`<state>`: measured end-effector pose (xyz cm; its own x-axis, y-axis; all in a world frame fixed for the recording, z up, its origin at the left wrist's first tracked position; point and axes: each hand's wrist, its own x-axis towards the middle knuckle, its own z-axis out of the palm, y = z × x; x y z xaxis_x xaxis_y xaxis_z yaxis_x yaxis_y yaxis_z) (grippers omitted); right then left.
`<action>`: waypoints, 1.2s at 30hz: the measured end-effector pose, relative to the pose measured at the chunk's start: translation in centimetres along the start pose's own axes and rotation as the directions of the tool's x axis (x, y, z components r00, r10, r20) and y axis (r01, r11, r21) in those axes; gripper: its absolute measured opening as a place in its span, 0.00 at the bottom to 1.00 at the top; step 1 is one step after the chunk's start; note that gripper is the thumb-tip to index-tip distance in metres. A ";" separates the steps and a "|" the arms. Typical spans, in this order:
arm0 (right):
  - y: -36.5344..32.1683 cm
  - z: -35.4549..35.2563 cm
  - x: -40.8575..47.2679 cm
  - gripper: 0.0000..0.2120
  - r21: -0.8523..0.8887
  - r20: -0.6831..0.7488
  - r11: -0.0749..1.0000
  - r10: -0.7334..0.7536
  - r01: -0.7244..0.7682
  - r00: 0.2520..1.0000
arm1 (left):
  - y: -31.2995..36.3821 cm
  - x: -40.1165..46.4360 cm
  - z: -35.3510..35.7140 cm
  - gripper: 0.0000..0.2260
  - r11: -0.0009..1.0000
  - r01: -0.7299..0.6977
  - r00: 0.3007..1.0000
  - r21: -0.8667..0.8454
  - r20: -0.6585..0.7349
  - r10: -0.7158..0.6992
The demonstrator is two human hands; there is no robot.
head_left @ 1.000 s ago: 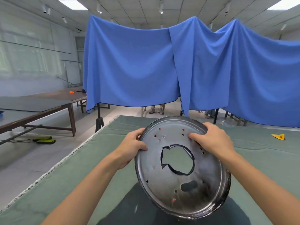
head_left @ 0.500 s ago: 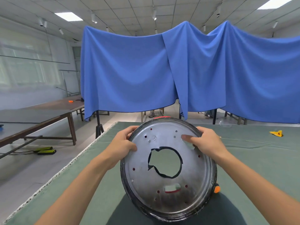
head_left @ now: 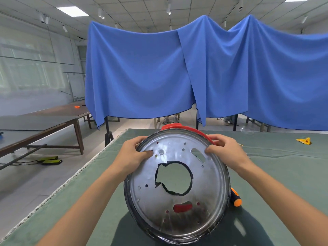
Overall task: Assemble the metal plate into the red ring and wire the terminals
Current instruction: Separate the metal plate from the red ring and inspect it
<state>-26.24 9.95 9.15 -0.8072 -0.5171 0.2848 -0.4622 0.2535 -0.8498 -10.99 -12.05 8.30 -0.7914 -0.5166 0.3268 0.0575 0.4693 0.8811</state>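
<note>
The person holds the metal plate (head_left: 177,183) tilted up over the green table (head_left: 284,166), left hand (head_left: 133,157) and right hand (head_left: 225,150) gripping its far rim, the red ring (head_left: 188,129) just behind that edge, equally near both hands.

Round silver metal plate (head_left: 177,185) w/ ragged centre hole fills lower centre of frame, tilted toward cam. Left hand (head_left: 132,157) grips its upper-left rim, thumb on face; right hand (head_left: 226,150) grips upper-right rim. Red plastic ring (head_left: 188,129) peeks behind top edge. Orange-black tool handle (head_left: 235,197) at plate's right, on green cloth-covered table (head_left: 284,166). Blue draped cloth (head_left: 195,73) across upper frame.
</note>
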 end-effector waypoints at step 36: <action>1.5 0.2 0.3 0.09 0.052 0.005 0.997 0.052 -0.052 0.999 | -1.0 -0.3 -0.4 0.10 0.992 0.093 0.990 -0.088 -0.096 -0.101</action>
<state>-27.13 10.05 7.90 -0.8284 -0.5069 0.2381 -0.3996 0.2371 -0.8855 -10.51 -12.66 7.50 -0.7310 -0.6279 0.2672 0.0373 0.3543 0.9344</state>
